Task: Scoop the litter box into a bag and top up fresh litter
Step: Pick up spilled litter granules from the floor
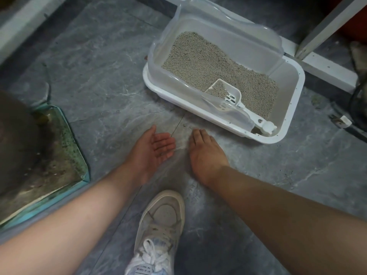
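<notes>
The white litter box (296, 90) stands on the grey floor at upper right, with a clear hood (218, 26) over its far end. Grey-beige litter (208, 62) covers its bottom. A white slotted scoop (228, 92) lies inside, part-filled with litter, its handle pointing to the near right corner. My left hand (153, 147) hovers palm up with fingers apart, just in front of the box. My right hand (206, 155) lies palm down on the floor beside it. A thin clear film (181, 161), perhaps a bag, seems to lie between and under the hands.
A dirty mat with a teal edge (59, 165) lies at left under a dark round object (15, 139). My white shoe (158, 231) stands at bottom centre. A white frame (325, 62) and a black cable (355, 104) are behind and right of the box.
</notes>
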Motion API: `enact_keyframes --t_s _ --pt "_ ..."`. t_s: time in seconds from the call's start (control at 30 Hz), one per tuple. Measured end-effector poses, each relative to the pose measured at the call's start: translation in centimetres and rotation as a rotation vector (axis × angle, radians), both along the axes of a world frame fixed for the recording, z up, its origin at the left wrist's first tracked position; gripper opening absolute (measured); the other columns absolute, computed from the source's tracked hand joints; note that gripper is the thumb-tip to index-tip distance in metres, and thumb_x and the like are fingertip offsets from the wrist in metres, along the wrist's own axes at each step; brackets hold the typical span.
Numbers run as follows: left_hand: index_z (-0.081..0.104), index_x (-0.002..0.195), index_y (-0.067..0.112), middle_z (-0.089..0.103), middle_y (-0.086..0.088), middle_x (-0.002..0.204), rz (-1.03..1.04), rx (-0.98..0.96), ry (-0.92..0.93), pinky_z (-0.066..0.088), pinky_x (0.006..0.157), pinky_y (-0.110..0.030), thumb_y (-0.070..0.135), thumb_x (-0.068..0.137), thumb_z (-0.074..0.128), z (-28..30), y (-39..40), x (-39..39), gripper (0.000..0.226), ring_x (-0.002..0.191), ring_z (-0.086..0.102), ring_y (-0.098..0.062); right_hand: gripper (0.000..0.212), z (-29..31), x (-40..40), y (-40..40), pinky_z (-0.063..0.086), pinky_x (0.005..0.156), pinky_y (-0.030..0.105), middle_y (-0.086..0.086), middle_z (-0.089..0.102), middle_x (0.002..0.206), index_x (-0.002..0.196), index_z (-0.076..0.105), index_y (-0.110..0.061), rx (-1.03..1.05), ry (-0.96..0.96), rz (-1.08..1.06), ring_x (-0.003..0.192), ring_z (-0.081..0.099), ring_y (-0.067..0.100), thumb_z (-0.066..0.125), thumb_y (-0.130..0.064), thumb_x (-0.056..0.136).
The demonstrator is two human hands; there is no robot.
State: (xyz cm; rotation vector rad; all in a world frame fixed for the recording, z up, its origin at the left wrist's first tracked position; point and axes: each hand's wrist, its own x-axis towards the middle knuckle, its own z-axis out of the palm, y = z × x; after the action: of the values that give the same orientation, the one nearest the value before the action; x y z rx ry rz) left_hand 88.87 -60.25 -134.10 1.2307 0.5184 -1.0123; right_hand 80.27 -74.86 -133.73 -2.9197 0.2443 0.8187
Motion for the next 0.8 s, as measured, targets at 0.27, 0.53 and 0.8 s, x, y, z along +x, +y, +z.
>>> enact_keyframes --t_s 0.27,0.53,0.8 --pt "0.064 0.115 0.005 0.068 -0.019 0.121 -0.035 0.002 -0.013 0.047 0.105 -0.045 0.052 0.099 0.044 -0.1 0.0 0.3 0.053 0.116 0.064 -0.030 0.061 -0.8 3.3 0.6 0.012 0.123 0.047 0.017 -0.005 0.166 0.157 0.006 -0.001 0.013 0.044 0.064 0.153 0.000 0.034 0.024 -0.015 0.101" --pt "0.062 0.123 0.004 0.065 -0.019 0.127 -0.018 -0.019 -0.011 0.050 0.100 -0.041 0.052 0.098 0.045 0.0 -0.9 0.2 0.057 0.113 0.064 -0.028 0.063 -0.9 -0.7 -0.4 0.006 0.125 0.042 0.016 -0.005 0.166 0.157 0.004 -0.002 0.054 -0.035 0.006 0.153 -0.002 0.032 0.026 -0.007 0.099" --pt "0.055 0.136 0.006 0.065 -0.011 0.132 -0.003 -0.198 -0.017 0.045 0.108 -0.043 0.059 0.098 0.038 1.9 -3.6 1.5 0.067 0.122 0.062 -0.023 0.064 -1.4 0.7 -1.0 0.008 0.125 0.041 0.015 0.000 0.166 0.158 0.006 -0.005 0.097 -0.022 0.007 0.154 0.001 0.030 0.031 -0.013 0.100"
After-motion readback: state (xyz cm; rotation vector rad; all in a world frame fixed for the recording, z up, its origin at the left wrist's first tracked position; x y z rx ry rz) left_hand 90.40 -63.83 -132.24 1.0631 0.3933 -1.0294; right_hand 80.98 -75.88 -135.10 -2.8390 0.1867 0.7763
